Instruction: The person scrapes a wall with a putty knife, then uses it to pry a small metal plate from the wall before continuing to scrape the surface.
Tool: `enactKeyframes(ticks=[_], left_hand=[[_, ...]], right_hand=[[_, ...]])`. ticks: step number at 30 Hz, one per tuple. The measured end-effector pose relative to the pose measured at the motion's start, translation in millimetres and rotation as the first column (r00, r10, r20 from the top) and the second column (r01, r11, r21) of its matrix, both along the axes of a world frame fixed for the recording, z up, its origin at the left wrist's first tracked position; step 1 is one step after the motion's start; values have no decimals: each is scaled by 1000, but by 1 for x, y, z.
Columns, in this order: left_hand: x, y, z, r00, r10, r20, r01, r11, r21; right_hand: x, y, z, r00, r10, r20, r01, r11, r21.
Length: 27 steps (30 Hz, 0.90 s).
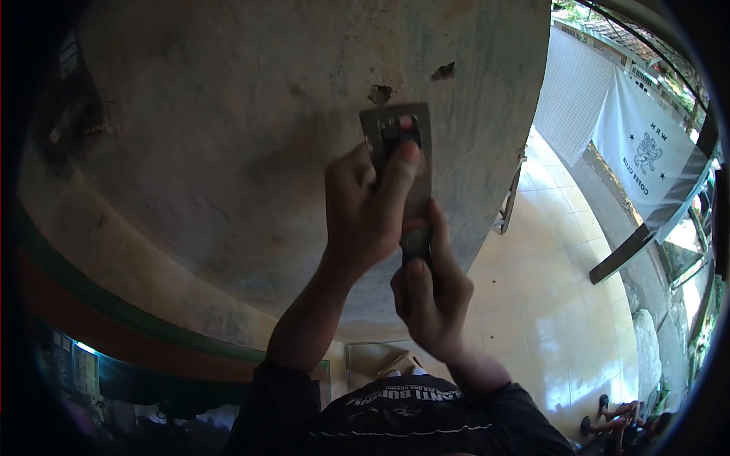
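In the middle of the head view my right hand (437, 300) is closed around the dark handle of a putty knife (419, 201). Its flat metal blade points up toward the wall. Just above, my left hand (365, 205) is closed too, its thumb pressing on a short black handle with a red part (401, 133) that lies over the blade. This looks like a second scraper, but my fingers hide most of it. Beyond the blade's top edge, a chipped hole (379, 94) shows in the grey plastered wall (228, 114). Another hole (443, 71) is farther right.
Right of the wall's edge lies a shiny tiled floor (547, 304). White banners (642, 148) hang beyond it beside a dark post (623, 254). At the lower right, a person's legs (620, 418) show. A green band (137, 304) runs along the left.
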State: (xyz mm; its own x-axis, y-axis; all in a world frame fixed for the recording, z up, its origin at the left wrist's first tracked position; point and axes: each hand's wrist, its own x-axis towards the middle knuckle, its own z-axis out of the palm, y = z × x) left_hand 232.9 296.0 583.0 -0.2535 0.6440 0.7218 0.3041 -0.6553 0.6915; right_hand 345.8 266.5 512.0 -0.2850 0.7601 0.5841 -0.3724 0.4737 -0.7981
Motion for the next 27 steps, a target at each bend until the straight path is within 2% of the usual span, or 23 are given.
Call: enactKeyframes(ticks=[2,3,4,6,8,10,11,12,13,14,15,16,17,18,20,21,23,25,27], left_hand=[[1,-6,-1,1000,14,-5,-14,1000,18],[2,-8,2,995,78,65,-79,997,22],[2,-10,2,982,139,131,-142,990,17],[-2,-3,6,983,141,116,-146,989,30],[3,1,11,972,187,145,-187,982,-12],[16,5,6,981,134,136,-131,991,-32],[21,6,2,988,86,125,-79,995,-60],[21,4,0,989,83,122,-76,995,-61],[21,1,-3,996,-9,93,19,994,-109],[21,0,-6,992,-102,69,112,980,-163],[25,0,-6,988,-146,49,149,987,-63],[25,-4,-10,988,-149,47,152,986,-70],[24,-9,-13,993,-94,74,95,995,-17],[22,-14,-16,994,-42,105,38,999,37],[12,-25,-27,994,-45,104,41,998,44],[8,-30,-32,992,33,119,-41,997,65],[-10,-39,-41,979,143,146,-159,982,101],[-38,-43,-50,972,176,157,-195,974,112],[-67,-42,-62,835,496,240,-536,831,147]], right_hand=[[5,-9,-1,992,102,-79,-110,988,-109],[11,-5,10,987,161,-10,-161,978,-130],[10,1,19,987,160,-17,-161,977,-141],[10,13,31,938,341,-59,-341,883,-321],[8,17,23,947,314,-67,-320,904,-283],[10,12,13,993,111,-36,-115,987,-115],[13,11,6,993,107,-40,-111,987,-115],[19,10,-1,998,-51,22,51,999,-7],[25,12,-5,975,-213,67,205,973,110],[32,15,-3,974,-215,67,207,972,109],[40,17,3,951,-303,62,292,945,148],[46,18,8,919,-390,54,374,909,185],[50,24,17,904,-427,0,416,882,220],[56,28,23,907,-421,31,406,889,211],[63,38,35,906,-414,86,375,881,288],[64,38,36,903,-421,85,382,878,288],[64,40,39,825,-547,140,444,782,438],[63,36,42,780,-603,167,476,746,466],[54,33,39,733,-652,194,505,712,487]])
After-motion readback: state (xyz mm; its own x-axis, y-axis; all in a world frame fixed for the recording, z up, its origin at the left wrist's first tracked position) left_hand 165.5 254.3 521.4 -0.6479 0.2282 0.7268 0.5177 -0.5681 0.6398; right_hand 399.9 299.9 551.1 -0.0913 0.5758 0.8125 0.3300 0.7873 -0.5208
